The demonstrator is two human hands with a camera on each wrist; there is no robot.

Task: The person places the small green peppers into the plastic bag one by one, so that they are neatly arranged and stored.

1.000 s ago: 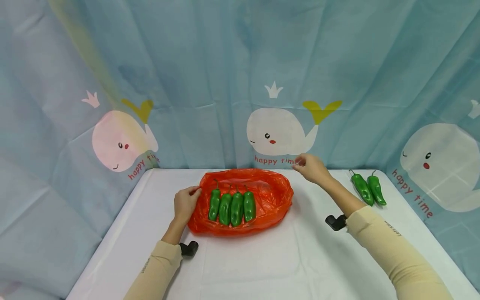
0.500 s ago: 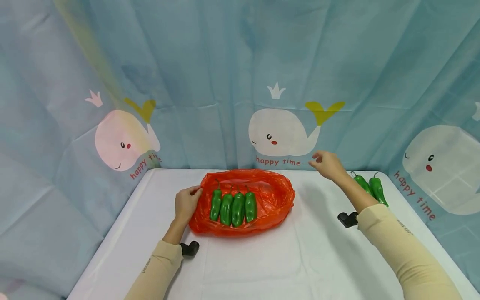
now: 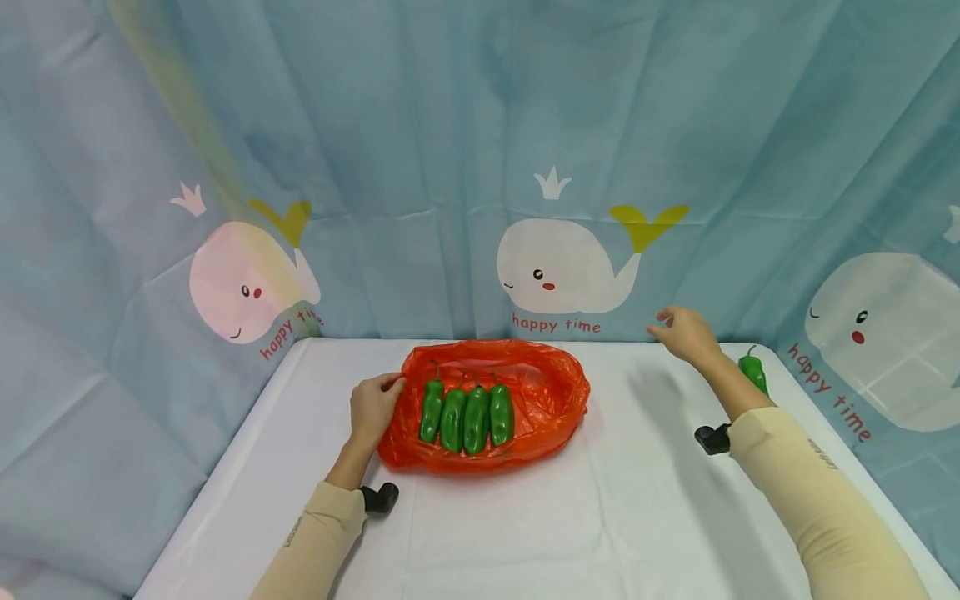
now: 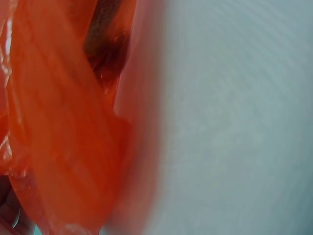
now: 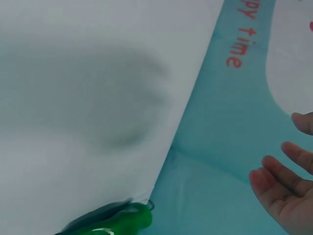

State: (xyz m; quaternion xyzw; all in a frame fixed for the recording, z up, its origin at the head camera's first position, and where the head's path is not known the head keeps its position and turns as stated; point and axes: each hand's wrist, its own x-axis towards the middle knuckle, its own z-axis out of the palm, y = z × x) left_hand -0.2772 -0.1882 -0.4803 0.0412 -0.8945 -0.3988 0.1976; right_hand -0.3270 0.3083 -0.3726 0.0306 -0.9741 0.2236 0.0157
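Observation:
A red plastic bag (image 3: 551,425) lies spread with its mouth facing up, and several green peppers (image 3: 477,419) rest side by side in it, stems toward the back. At the bag's left rim my left hand (image 3: 372,408) pinches the plastic between thumb and fingers. The left wrist view is mostly filled by the bag (image 4: 63,122), with a bit of the fingers (image 4: 9,208) at the lower left. My right hand (image 3: 686,335) is raised over the table's back right, fingers loosely bent and holding nothing. Beyond its forearm a green pepper (image 3: 753,372) is partly covered; another is hidden.
The table has a white cloth (image 3: 510,533). A blue curtain (image 3: 420,150) with whale prints hangs right behind the table's back edge and down both sides. Black wrist cameras (image 3: 380,498) stick out from both sleeves.
My right hand has moved right, away from the bag toward the peppers at the right, its forearm now covering one of them. The left hand stays at the bag's rim.

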